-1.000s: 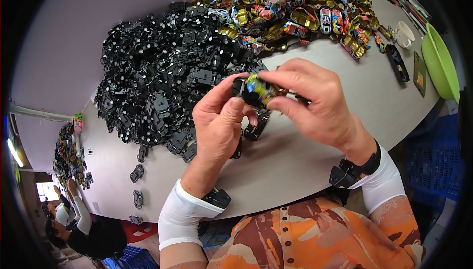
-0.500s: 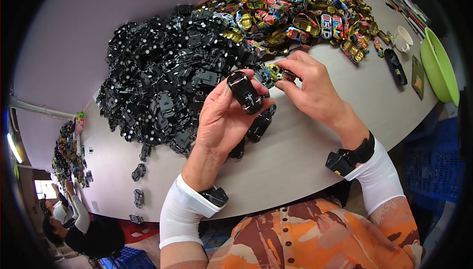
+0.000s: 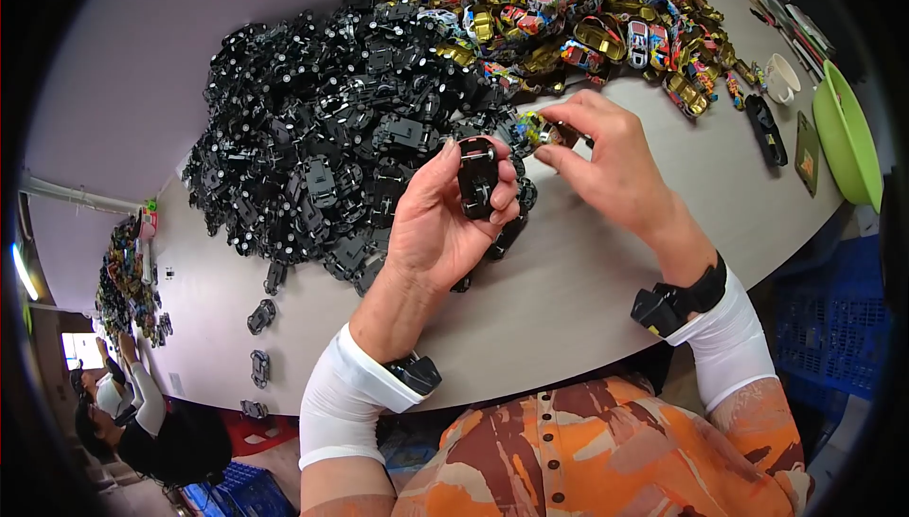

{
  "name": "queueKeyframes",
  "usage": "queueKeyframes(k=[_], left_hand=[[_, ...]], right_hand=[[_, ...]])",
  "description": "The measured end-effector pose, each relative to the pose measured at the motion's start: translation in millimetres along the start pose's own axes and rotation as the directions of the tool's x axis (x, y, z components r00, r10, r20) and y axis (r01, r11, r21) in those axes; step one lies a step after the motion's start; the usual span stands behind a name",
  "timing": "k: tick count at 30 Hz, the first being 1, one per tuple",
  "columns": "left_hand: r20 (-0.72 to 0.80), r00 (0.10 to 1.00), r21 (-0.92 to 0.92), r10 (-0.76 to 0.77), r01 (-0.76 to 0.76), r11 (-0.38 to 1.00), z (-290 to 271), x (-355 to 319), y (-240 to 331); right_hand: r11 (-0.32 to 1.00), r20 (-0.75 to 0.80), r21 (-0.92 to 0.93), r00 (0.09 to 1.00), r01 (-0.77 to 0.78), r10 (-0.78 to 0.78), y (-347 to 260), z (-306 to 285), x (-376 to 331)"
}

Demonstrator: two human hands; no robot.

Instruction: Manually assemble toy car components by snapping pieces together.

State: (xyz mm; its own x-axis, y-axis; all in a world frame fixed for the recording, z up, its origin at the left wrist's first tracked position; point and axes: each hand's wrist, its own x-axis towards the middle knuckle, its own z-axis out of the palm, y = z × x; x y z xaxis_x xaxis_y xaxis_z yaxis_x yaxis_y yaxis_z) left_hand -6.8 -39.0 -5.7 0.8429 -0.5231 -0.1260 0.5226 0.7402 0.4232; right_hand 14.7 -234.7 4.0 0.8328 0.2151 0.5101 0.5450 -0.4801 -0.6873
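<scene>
My left hand [image 3: 437,223] is closed around a black toy car chassis [image 3: 479,181], its thumb along one edge and its fingers behind. Just to the right, my right hand [image 3: 611,162] pinches a small toy car body [image 3: 561,135] between thumb and fingers; part of it is covered by the fingers. The two held pieces are apart. Behind my left hand rises a big heap of black toy car chassis [image 3: 312,129] with small wheels. Beyond my right hand lies a heap of colourful and gold toy car bodies [image 3: 544,20].
On the right stand a white cup [image 3: 781,80], a black tray-like piece [image 3: 766,131], a flat phone-like object [image 3: 807,152] and a green bowl [image 3: 846,143]. Several loose chassis [image 3: 260,316] lie at the left front. A co-worker [image 3: 156,427] sits at the far left; blue crates [image 3: 828,313] stand below right.
My left hand has turned the chassis more upright and its fingers have curled further round it. My right hand has shifted slightly right, still pinching the car body.
</scene>
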Motion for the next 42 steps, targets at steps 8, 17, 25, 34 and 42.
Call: queueKeyframes(k=[8,17,25,34,42], left_hand=[[0.049,0.994,0.308,0.103,-0.113,0.945,7,2,-3],[-0.178,0.975,0.506,0.135,-0.027,0.862,-2,0,1],[-0.109,0.990,0.434,0.095,-0.038,0.900,-7,-1,5],[-0.117,0.992,0.482,-0.036,0.089,0.872,-7,0,12],[-0.044,0.985,0.477,-0.169,0.169,0.863,-9,1,23]], right_hand=[[0.889,0.193,-0.457,0.978,0.022,0.075,33,-4,-7],[0.976,0.260,0.144,0.946,0.161,-0.195,1,-2,2],[0.968,0.273,0.035,0.930,0.247,-0.247,1,-5,2],[0.957,0.257,0.177,0.927,0.231,-0.271,0,5,-2],[0.937,0.276,0.193,0.901,0.290,-0.336,1,9,-2]])
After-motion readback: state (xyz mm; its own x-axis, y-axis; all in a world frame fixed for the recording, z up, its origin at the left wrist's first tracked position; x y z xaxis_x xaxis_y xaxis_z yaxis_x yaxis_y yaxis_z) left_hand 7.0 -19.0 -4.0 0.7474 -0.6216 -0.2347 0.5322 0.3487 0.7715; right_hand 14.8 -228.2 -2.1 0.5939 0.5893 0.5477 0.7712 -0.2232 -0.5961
